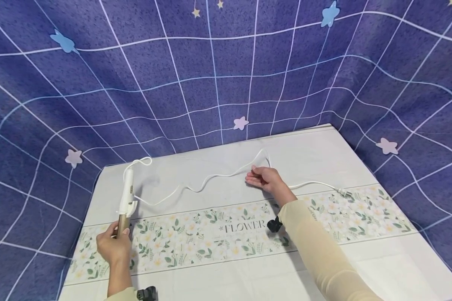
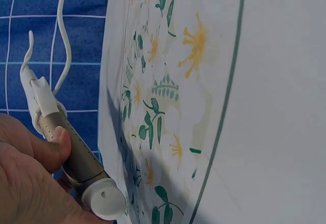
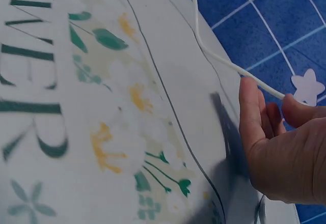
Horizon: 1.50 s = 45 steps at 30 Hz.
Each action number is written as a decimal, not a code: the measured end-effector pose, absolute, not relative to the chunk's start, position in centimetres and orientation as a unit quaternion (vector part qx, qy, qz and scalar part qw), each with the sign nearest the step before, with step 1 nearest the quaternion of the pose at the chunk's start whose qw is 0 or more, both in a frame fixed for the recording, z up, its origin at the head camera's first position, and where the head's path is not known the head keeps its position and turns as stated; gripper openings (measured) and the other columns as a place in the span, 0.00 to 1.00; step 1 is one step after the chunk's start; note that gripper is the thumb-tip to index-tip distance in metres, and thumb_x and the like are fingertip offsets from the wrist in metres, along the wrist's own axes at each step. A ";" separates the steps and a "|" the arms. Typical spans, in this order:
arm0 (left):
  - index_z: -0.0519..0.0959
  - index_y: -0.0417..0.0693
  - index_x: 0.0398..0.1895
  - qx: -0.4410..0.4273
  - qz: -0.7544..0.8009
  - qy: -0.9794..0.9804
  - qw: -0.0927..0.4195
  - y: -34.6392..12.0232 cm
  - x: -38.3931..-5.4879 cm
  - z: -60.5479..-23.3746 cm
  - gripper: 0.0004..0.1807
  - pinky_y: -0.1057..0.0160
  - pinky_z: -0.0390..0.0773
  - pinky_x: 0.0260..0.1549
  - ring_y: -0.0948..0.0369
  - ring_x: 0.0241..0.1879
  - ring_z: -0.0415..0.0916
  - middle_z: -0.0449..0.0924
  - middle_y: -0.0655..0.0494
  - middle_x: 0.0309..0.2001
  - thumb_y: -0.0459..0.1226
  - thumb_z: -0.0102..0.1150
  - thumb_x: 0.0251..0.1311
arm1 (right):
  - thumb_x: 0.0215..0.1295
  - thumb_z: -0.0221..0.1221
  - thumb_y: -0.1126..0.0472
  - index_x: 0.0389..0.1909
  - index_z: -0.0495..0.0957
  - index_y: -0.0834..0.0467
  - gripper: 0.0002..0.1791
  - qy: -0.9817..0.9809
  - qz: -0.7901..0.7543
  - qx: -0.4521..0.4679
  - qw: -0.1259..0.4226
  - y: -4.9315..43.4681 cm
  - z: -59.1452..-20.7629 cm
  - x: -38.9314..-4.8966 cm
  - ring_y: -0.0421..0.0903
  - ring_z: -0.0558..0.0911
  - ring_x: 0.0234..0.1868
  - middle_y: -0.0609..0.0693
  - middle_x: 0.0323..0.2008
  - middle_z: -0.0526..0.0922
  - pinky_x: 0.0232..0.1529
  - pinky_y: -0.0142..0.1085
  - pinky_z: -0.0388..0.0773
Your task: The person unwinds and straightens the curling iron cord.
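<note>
A curling iron point(image 1: 127, 192) with a white handle and a gold barrel stands tilted above the left side of the table. My left hand point(image 1: 114, 244) grips its barrel point(image 2: 76, 155), thumb on top, and the white end cap point(image 2: 104, 198) shows below in the left wrist view. From the handle a white cord point(image 1: 203, 184) runs in waves to the right. Beside that cord is my right hand point(image 1: 265, 177), its fingers loosely extended. In the right wrist view the cord point(image 3: 219, 56) passes behind the fingertips and thumb; whether they touch it is unclear.
The cord's plug point(image 1: 344, 193) lies at the right on the flower-printed band of the white table cover point(image 1: 226, 271). A blue curtain point(image 1: 226, 75) with a grid and stars hangs behind and beside the table. Part of the cord loops up near the handle.
</note>
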State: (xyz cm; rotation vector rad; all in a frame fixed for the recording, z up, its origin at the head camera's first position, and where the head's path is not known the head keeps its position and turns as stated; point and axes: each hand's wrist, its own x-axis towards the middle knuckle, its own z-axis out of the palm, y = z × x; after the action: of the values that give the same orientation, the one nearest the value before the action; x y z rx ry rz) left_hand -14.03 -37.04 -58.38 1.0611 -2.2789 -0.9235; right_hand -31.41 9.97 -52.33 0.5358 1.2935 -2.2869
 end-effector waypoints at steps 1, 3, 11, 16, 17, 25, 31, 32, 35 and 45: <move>0.79 0.51 0.58 0.379 -0.357 -0.821 0.235 -37.1 -13.9 -58.1 0.23 0.53 0.75 0.43 0.50 0.44 0.72 0.67 0.45 0.50 0.31 0.64 0.57 | 0.71 0.52 0.66 0.61 0.63 0.75 0.23 0.474 -0.828 0.185 0.236 9.7 -52.3 -31.3 0.52 0.86 0.30 0.59 0.27 0.84 0.43 0.43 0.81; 0.78 0.53 0.59 0.384 -0.346 -0.824 0.231 -37.4 -14.0 -58.6 0.23 0.54 0.74 0.44 0.52 0.46 0.72 0.67 0.48 0.51 0.32 0.63 0.59 | 0.71 0.52 0.66 0.61 0.63 0.75 0.23 0.482 -0.823 0.164 0.250 9.0 -52.2 -31.0 0.52 0.86 0.31 0.59 0.29 0.84 0.42 0.43 0.81; 0.76 0.56 0.61 0.388 -0.351 -0.823 0.223 -37.4 -14.3 -59.0 0.24 0.51 0.74 0.48 0.49 0.51 0.71 0.65 0.47 0.56 0.33 0.61 0.61 | 0.73 0.49 0.63 0.61 0.62 0.77 0.24 0.506 -0.806 0.089 0.294 5.5 -51.5 -30.0 0.60 0.83 0.47 0.68 0.45 0.81 0.52 0.48 0.76; 0.76 0.51 0.60 0.377 -0.341 -0.830 0.229 -35.8 -14.1 -57.0 0.23 0.50 0.74 0.46 0.48 0.49 0.72 0.66 0.44 0.53 0.30 0.60 0.60 | 0.74 0.47 0.64 0.62 0.61 0.77 0.24 0.485 -0.812 0.072 0.315 3.0 -51.7 -29.8 0.66 0.74 0.57 0.74 0.57 0.71 0.56 0.52 0.73; 0.77 0.48 0.59 0.374 -0.349 -0.827 0.233 -35.0 -13.9 -55.8 0.22 0.49 0.74 0.46 0.46 0.48 0.71 0.66 0.43 0.52 0.29 0.60 0.60 | 0.74 0.47 0.64 0.63 0.60 0.77 0.24 0.481 -0.813 0.071 0.321 2.6 -51.9 -29.8 0.66 0.72 0.58 0.75 0.59 0.69 0.56 0.52 0.72; 0.76 0.36 0.56 0.352 -0.393 -0.819 0.226 -29.5 -12.2 -48.8 0.20 0.48 0.73 0.49 0.43 0.48 0.70 0.65 0.38 0.52 0.24 0.56 0.60 | 0.74 0.46 0.66 0.63 0.59 0.77 0.23 0.441 -0.825 0.067 0.346 -1.1 -52.8 -29.5 0.68 0.69 0.60 0.77 0.60 0.65 0.58 0.52 0.71; 0.77 0.43 0.58 0.327 -0.390 -0.836 0.204 -30.4 -12.8 -51.7 0.22 0.50 0.74 0.50 0.45 0.49 0.71 0.66 0.41 0.53 0.26 0.59 0.59 | 0.73 0.47 0.68 0.54 0.67 0.75 0.15 0.417 -0.835 0.092 0.348 -3.5 -53.1 -29.3 0.69 0.68 0.61 0.75 0.56 0.70 0.59 0.52 0.70; 0.77 0.47 0.58 0.324 -0.386 -0.840 0.200 -31.0 -13.1 -53.0 0.23 0.51 0.75 0.50 0.46 0.50 0.71 0.66 0.43 0.53 0.27 0.60 0.59 | 0.73 0.47 0.68 0.52 0.68 0.73 0.14 0.420 -0.833 0.099 0.345 -3.8 -53.1 -29.4 0.68 0.69 0.60 0.74 0.54 0.73 0.59 0.52 0.70; 0.77 0.56 0.59 0.311 -0.376 -0.851 0.192 -32.4 -13.8 -56.0 0.25 0.53 0.75 0.50 0.50 0.50 0.71 0.67 0.50 0.52 0.31 0.63 0.58 | 0.71 0.49 0.69 0.52 0.69 0.73 0.13 0.433 -0.828 0.107 0.339 -4.6 -52.8 -29.7 0.66 0.72 0.59 0.68 0.45 0.79 0.58 0.50 0.72; 0.77 0.44 0.58 0.219 -0.401 -0.881 0.122 -29.4 -11.3 -49.3 0.23 0.47 0.70 0.56 0.47 0.55 0.69 0.68 0.48 0.52 0.26 0.60 0.58 | 0.71 0.46 0.71 0.54 0.65 0.77 0.16 0.373 -0.876 0.059 0.299 -4.3 -52.2 -32.3 0.62 0.77 0.55 0.71 0.49 0.75 0.56 0.49 0.74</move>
State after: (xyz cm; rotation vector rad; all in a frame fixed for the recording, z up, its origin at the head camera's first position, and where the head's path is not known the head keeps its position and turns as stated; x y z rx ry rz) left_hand -11.31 -29.45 -49.31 0.6389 -2.5727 -1.1693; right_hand -32.34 -4.26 -52.19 0.1556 0.9913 -2.3276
